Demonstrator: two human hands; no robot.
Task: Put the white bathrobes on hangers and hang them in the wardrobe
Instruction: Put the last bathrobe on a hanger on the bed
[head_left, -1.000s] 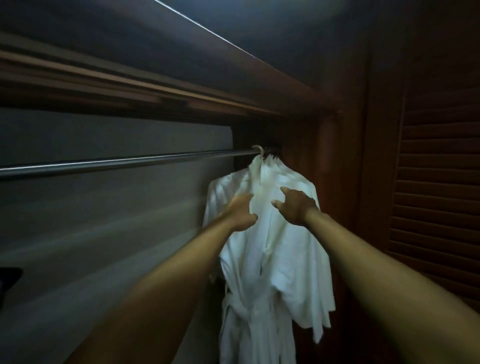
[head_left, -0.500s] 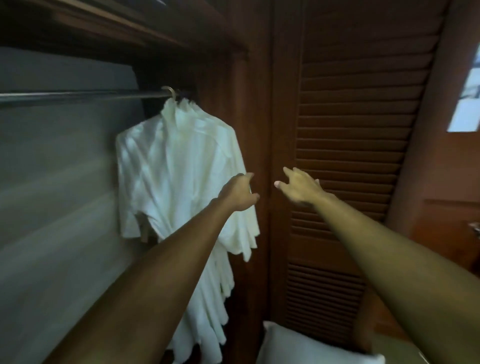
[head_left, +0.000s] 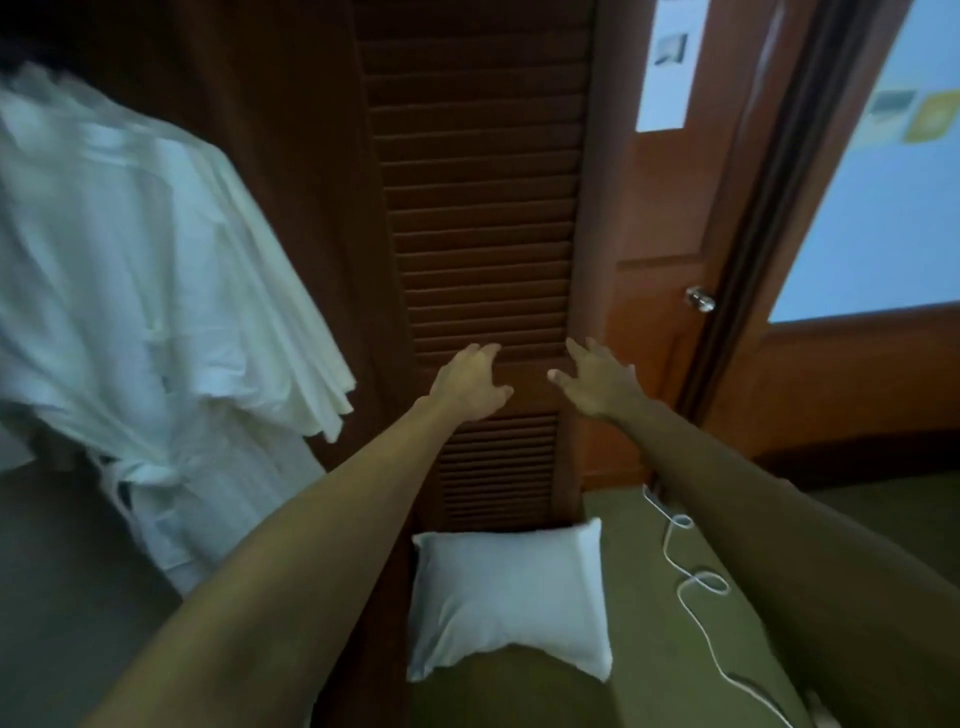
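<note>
White bathrobes, somewhat blurred, well left of both empty hands.

Dim and soft throughout, motion-blurred on the bathrobes, daylight entering upper right, wide-angle edge bending

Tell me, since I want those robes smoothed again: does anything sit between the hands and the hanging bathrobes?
Nothing visible does. Both hands, left and right, are empty in front of the slatted door; the bathrobes hang off to the left.
</note>
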